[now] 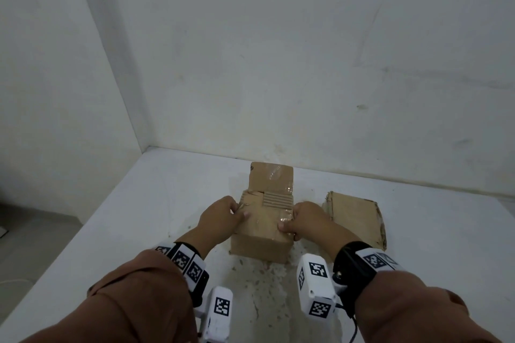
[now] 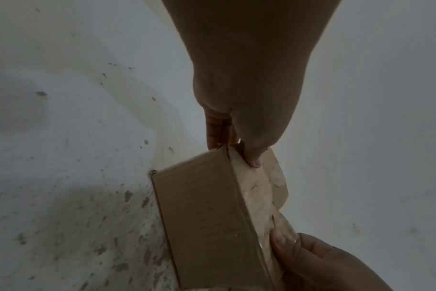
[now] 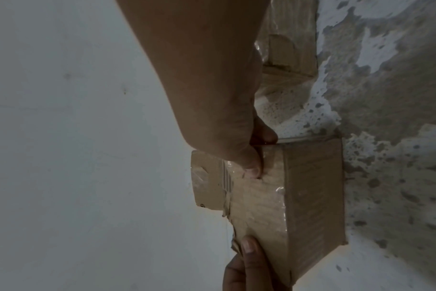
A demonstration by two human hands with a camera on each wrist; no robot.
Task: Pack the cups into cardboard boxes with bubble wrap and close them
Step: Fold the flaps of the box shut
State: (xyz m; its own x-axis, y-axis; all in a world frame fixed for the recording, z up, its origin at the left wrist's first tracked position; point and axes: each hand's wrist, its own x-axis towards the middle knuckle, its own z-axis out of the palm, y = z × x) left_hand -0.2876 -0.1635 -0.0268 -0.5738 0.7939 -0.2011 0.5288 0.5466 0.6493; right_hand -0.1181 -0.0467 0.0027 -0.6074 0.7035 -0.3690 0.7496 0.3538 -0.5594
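A small cardboard box [image 1: 262,242] stands on the white table, its front flap folded down over the top and its rear flap [image 1: 271,177] standing upright. Shiny tape covers parts of the top. My left hand [image 1: 237,210] grips the box's left top edge, thumb [image 2: 254,161] on the lid and fingers down the side. At the right top edge my right hand [image 1: 289,217] grips the box [image 3: 311,196] the same way, thumb [image 3: 251,169] pressing the lid. No cup or bubble wrap shows; the inside of the box is hidden.
A second, closed cardboard box [image 1: 354,217] lies just right of my right hand; the right wrist view also catches this second box [image 3: 289,49]. The table [image 1: 139,217] has worn, speckled paint near me and meets white walls at the back and left.
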